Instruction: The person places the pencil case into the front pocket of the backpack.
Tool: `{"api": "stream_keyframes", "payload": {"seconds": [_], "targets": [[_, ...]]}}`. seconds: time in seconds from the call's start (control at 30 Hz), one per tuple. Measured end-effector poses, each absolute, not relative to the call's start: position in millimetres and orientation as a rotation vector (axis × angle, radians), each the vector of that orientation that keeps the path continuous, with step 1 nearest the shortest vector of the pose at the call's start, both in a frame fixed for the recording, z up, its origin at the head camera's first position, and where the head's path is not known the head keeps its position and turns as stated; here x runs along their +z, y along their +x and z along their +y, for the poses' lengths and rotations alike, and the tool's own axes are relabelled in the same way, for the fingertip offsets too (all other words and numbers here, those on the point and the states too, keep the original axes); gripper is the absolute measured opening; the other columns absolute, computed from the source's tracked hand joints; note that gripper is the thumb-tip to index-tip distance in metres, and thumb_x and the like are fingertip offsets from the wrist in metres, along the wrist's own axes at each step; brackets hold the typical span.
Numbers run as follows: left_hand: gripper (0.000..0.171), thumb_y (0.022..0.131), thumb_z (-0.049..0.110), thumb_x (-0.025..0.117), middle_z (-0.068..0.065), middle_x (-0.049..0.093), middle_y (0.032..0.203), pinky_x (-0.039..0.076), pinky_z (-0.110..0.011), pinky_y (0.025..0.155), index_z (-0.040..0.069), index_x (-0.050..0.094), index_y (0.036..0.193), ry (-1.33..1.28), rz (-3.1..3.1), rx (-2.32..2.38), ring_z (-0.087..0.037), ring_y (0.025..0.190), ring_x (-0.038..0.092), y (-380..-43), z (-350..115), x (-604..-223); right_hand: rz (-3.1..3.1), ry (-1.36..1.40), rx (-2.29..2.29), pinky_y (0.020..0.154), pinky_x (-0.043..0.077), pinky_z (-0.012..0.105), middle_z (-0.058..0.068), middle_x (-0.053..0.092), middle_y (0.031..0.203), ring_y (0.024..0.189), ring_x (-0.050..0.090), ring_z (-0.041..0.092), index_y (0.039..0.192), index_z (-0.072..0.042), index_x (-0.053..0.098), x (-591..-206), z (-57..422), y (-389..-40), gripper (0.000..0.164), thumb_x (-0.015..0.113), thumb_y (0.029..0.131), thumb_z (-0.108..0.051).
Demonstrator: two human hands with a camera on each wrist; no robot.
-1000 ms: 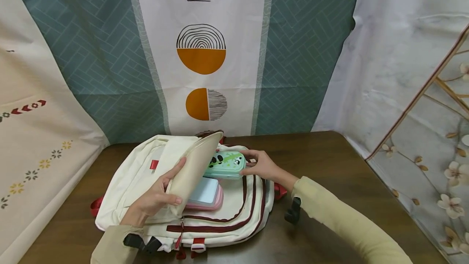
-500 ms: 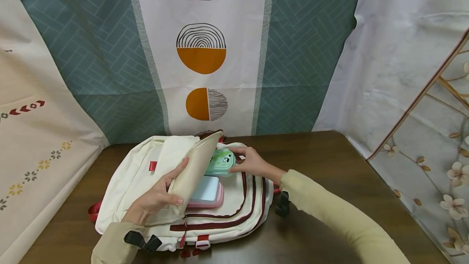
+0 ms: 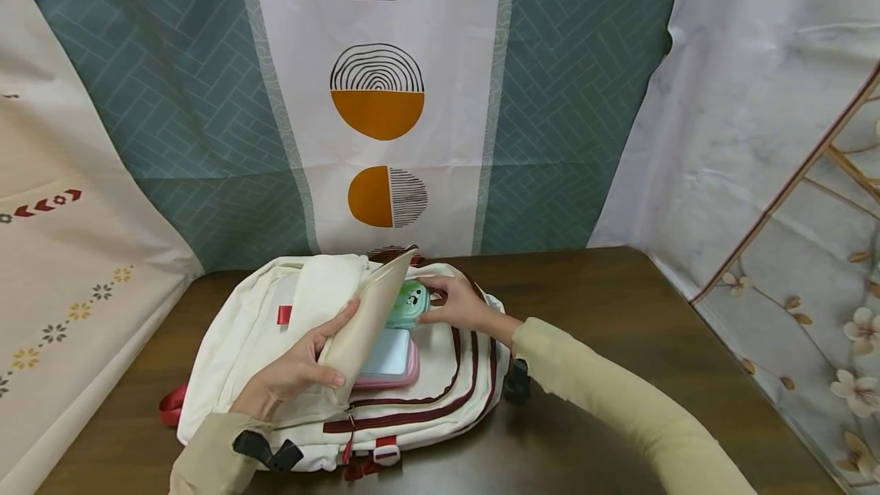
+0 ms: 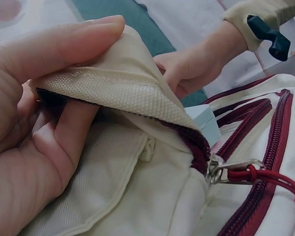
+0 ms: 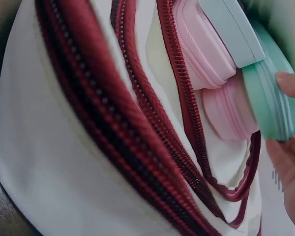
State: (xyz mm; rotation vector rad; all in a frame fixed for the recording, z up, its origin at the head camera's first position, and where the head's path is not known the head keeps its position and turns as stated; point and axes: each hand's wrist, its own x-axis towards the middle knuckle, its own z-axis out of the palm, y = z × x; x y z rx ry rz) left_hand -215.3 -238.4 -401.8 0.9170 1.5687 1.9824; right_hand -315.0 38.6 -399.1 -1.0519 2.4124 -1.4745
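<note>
A cream backpack (image 3: 241, 357) with dark red zips lies on the brown table, its front pocket unzipped. My left hand (image 3: 302, 361) grips the edge of the pocket's front flap (image 3: 371, 319) and holds it lifted, thumb on top and fingers underneath in the left wrist view. With my right hand (image 3: 457, 304) I hold a mint-green zipped pencil case (image 3: 412, 300) with a panda print by its right end; its other end is hidden behind the flap. Below it in the pocket are a pale blue box (image 3: 388, 354) and a pink zipped case (image 5: 206, 44). Another pink part (image 5: 231, 110) shows under the green case.
The brown table (image 3: 619, 312) extends to the right of the backpack. Patterned cloths (image 3: 571, 98) hang behind and at both sides. A red strap (image 3: 172, 406) sticks out on the left, and a red zip pull (image 4: 265, 177) hangs by the pocket opening.
My right hand has moved left with the green pencil case, and more of the case is now behind the flap. The left hand keeps its hold on the flap, almost unmoved.
</note>
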Motion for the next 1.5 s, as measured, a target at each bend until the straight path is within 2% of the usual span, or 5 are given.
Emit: {"api": "stream_keyframes", "payload": {"seconds": [0.23, 0.83, 0.97, 1.23, 1.5], "targets": [[0.097, 0.074, -0.003, 0.068, 0.012, 0.005, 0.147, 0.042, -0.022, 0.083, 0.024, 0.01, 0.146, 0.932, 1.569, 1.937, -0.008, 0.112, 0.036, -212.8, -237.8, -402.7, 2.507, -0.992, -1.376, 0.08, 0.048, 0.04, 0.008, 0.057, 0.108, 0.096, 0.055, 0.02, 0.123, 0.0, 0.051, -397.7, 51.6, -296.0, 0.065, 0.079, 0.067, -0.016], [0.097, 0.074, 0.003, 0.071, 0.004, 0.001, 0.149, 0.04, -0.023, 0.086, 0.022, 0.01, 0.146, 0.939, 1.643, 1.802, -0.012, 0.11, 0.036, -217.2, -240.2, -398.5, 2.439, -1.018, -1.557, 0.081, 0.047, 0.042, 0.012, 0.062, 0.104, 0.093, 0.057, 0.024, 0.115, -0.001, 0.06, -400.3, 47.8, -293.5, 0.06, 0.084, 0.06, -0.011], [0.096, 0.073, 0.002, 0.071, 0.004, 0.0, 0.149, 0.04, -0.022, 0.085, 0.021, 0.011, 0.146, 0.922, 1.664, 1.833, -0.011, 0.112, 0.035, -212.9, -240.5, -396.8, 2.398, -1.008, -1.594, 0.081, 0.046, 0.047, 0.016, 0.06, 0.106, 0.095, 0.056, 0.03, 0.118, 0.002, 0.057, -401.6, 43.1, -292.2, 0.062, 0.082, 0.062, -0.007], [0.094, 0.074, -0.003, 0.066, -0.002, -0.006, 0.15, 0.044, -0.023, 0.081, 0.02, 0.012, 0.147, 0.807, 1.837, 1.93, -0.01, 0.107, 0.041, -205.9, -236.8, -395.9, 2.539, -1.034, -1.425, 0.077, 0.047, 0.038, 0.005, 0.06, 0.106, 0.094, 0.055, 0.023, 0.121, -0.007, 0.056, -406.6, 44.3, -296.1, 0.058, 0.079, 0.069, -0.02], [0.092, 0.074, -0.005, 0.067, -0.002, 0.0, 0.152, 0.039, -0.016, 0.087, 0.018, 0.016, 0.147, 0.617, 2.199, 2.017, 0.002, 0.118, 0.034, -200.8, -233.5, -398.4, 2.579, -0.978, -1.513, 0.082, 0.045, 0.046, 0.017, 0.055, 0.114, 0.1, 0.052, 0.035, 0.12, 0.003, 0.054, -403.0, 59.5, -293.6, 0.051, 0.073, 0.075, -0.015]]}}
